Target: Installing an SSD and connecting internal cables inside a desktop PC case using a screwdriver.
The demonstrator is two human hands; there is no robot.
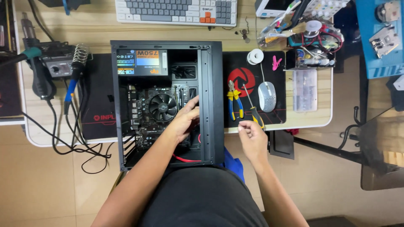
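An open black PC case [210, 101] lies on its side on the desk [101, 29], its near end hanging over the edge toward the person's lap. Inside it, the power supply [141, 62] sits at the far left and the cooler fan [163, 106] lies near the middle of the board [141, 122].

The left hand [185, 120] reaches into the case just right of the fan, fingers loosely curled and close together, tips pointing to the far right; whether it grips anything I cannot tell. A red cable [185, 159] runs along the case's near end below the forearm.

The right hand [251, 134] hovers outside the case, over the near desk edge, thumb and forefinger pinched together on something too small to make out. Just beyond it lie a screwdriver [252, 110] and yellow-and-blue pliers [235, 104] on a black mat [273, 63]. A mouse [267, 96] rests to their right, a solder spool [255, 56] farther off. A keyboard [176, 10] lies at the far edge, and a soldering station [59, 65] stands left of the case.
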